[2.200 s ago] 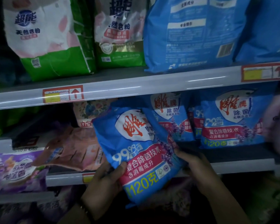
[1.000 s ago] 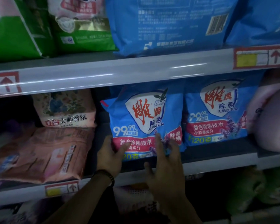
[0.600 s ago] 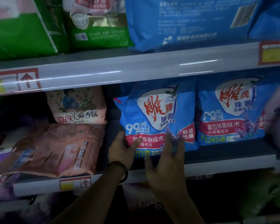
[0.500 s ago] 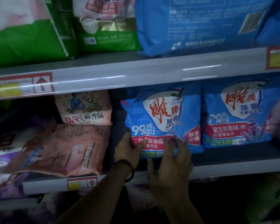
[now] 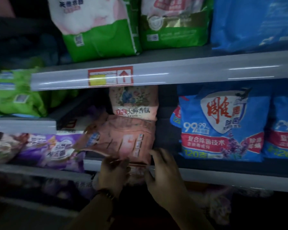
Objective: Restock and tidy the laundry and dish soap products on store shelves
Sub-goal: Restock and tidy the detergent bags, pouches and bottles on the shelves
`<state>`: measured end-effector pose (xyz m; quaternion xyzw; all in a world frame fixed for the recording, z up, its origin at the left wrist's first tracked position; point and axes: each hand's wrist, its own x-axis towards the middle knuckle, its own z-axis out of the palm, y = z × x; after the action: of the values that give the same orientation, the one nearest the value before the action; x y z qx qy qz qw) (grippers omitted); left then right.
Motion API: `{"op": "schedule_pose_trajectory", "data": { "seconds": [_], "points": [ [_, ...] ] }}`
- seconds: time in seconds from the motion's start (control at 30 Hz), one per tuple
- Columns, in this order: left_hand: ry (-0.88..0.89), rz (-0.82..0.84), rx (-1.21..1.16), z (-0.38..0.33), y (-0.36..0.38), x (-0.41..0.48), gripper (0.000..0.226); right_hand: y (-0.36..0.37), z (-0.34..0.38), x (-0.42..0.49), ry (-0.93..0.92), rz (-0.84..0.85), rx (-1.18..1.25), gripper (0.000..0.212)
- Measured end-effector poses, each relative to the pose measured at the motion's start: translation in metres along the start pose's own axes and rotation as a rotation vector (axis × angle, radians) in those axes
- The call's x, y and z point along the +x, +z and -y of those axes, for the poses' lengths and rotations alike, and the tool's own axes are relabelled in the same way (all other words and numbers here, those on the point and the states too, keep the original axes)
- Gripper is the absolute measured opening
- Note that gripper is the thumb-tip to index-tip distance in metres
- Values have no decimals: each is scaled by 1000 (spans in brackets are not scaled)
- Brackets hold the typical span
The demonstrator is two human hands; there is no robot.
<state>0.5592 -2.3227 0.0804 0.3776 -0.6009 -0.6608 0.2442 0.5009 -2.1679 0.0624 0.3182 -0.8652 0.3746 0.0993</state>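
Head view: pink bag [image 5: 123, 141] flat, long axis sideways, just above hands; left hand [image 5: 114, 171] grip unclear, right hand [image 5: 163, 171] spread at corner.

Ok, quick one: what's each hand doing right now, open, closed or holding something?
Left hand: at the lower edge of the pink bag; grip too blurred to tell.
Right hand: open, touching the bag's lower right corner.

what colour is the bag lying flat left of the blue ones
The flat bag is pink; head view.
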Motion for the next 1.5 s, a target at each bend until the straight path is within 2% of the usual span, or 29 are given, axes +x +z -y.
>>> {"op": "schedule_pose_trajectory", "data": {
  "seconds": [0.1,0.17,0.27,0.37,0.43,0.53,0.63,0.73,0.87,0.9,0.97,1.03,1.13,1.2,1.27,1.33,1.4,1.43,1.5],
  "points": [
    [-143,-74,-47,0,-28,21,42,20,9,4,-39,62,11,62],
    [-176,-76,-94,-2,-38,34,37,29,9,5,-77,103,24,66],
    [-169,-45,-35,-3,-43,51,16,38,7,3,-151,157,-23,66],
    [-201,-3,34,0,-39,66,37,46,11,0,-162,147,-123,67],
    [-156,-4,118,1,-37,73,44,49,20,5,-127,136,-182,70],
    [67,-31,243,-2,-34,74,34,53,34,16,-91,98,-287,77],
    [172,69,95,-8,-25,57,23,55,43,27,15,52,-304,88],
    [234,156,-69,-14,-14,33,20,57,46,33,100,-52,-338,90],
    [419,224,-40,-22,-12,10,29,57,40,40,24,-227,-216,93],
    [476,255,-10,-24,-13,7,31,57,38,43,3,-236,-187,89],
    [615,285,81,-28,-15,7,25,58,32,49,9,-267,-98,67],
    [784,271,190,-34,-15,13,21,61,28,56,111,-271,151,43],
    [951,348,281,-36,-17,26,40,64,28,69,273,-111,644,25],
    [946,346,333,-26,-26,37,44,64,30,80,280,-70,719,20],
    [882,250,444,-13,-38,48,49,61,28,90,264,-52,666,17],
    [804,124,572,-9,-48,61,64,58,20,99,281,-27,627,14],
    [661,29,596,-14,-55,79,86,54,12,105,289,-1,572,14],
    [578,13,579,-20,-60,90,99,52,9,107,294,16,558,14],
    [450,91,500,-33,-68,113,115,50,8,109,314,46,554,18]
  ]
}}
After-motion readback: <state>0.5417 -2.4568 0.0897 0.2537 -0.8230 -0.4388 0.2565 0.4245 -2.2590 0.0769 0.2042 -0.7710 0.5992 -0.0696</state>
